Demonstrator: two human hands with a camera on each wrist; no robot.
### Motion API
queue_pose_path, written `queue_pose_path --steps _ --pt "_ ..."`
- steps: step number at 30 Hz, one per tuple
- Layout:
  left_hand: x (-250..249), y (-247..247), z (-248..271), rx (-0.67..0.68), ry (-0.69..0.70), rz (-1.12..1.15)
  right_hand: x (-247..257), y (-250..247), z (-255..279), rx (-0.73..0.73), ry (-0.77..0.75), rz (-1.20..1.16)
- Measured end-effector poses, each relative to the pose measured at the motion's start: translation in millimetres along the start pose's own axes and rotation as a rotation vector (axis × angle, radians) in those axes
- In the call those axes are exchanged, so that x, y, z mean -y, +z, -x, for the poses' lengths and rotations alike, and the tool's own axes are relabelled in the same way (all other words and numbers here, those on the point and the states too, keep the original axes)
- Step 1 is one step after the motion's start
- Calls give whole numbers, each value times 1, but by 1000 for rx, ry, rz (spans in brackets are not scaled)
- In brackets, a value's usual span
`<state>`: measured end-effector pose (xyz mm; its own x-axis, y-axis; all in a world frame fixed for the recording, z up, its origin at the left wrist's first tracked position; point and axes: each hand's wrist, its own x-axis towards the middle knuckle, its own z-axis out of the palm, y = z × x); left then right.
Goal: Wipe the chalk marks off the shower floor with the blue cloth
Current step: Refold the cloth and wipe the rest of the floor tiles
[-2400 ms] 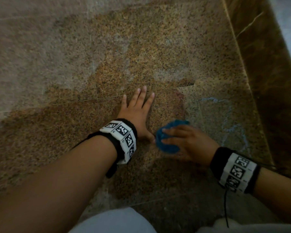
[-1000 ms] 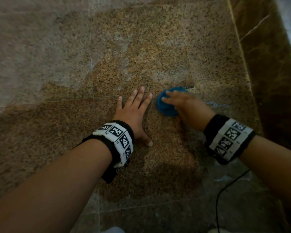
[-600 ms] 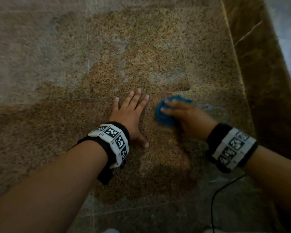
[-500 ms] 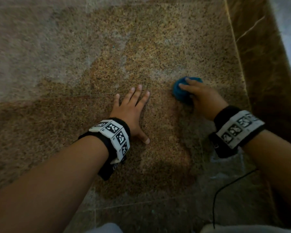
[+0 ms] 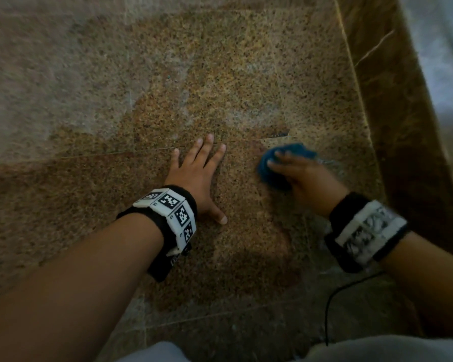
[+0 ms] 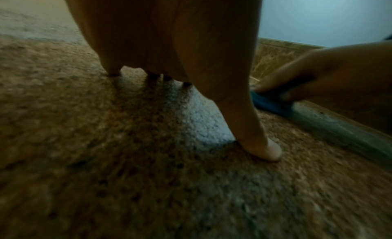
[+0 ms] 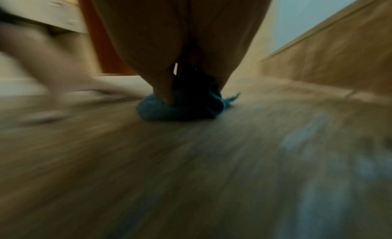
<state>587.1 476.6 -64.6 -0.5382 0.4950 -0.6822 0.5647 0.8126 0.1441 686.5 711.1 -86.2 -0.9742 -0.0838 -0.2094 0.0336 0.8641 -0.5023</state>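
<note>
My right hand (image 5: 302,176) grips the bunched blue cloth (image 5: 275,165) and presses it onto the speckled granite shower floor (image 5: 220,87), right of centre. In the right wrist view the cloth (image 7: 180,108) bulges under my curled fingers, blurred by motion. Faint bluish chalk marks (image 5: 330,163) show just right of the cloth; the right wrist view has pale chalk smears (image 7: 318,142) on the near floor. My left hand (image 5: 196,173) lies flat on the floor with fingers spread, left of the cloth. From the left wrist, the cloth (image 6: 269,103) sits beyond my thumb (image 6: 260,142).
A brown stone curb (image 5: 403,126) runs along the right side, close to the cloth. A thin black cable (image 5: 332,304) hangs from my right wrist. Grey trouser knees (image 5: 154,352) fill the bottom edge. The floor's darker patch (image 5: 246,244) looks damp.
My right hand has rubbed the cloth back and forth; since half a second ago it slid nearer and slightly left. The left hand has stayed planted.
</note>
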Motion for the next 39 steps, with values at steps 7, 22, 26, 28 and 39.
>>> queue_pose_path --steps 7,22,26,28,39 --pt "-2 3 0 10 -6 1 3 21 29 136 -231 -61" --pt "-11 -16 1 60 0 -75 8 9 47 187 -166 -137" --pt "-24 -33 -8 63 63 -112 13 0 25 53 2 17" --pt "-29 -38 -13 125 48 -72 13 -5 24 -12 103 30" --pt "-32 -32 -18 163 21 -7 35 -10 65 415 67 218"
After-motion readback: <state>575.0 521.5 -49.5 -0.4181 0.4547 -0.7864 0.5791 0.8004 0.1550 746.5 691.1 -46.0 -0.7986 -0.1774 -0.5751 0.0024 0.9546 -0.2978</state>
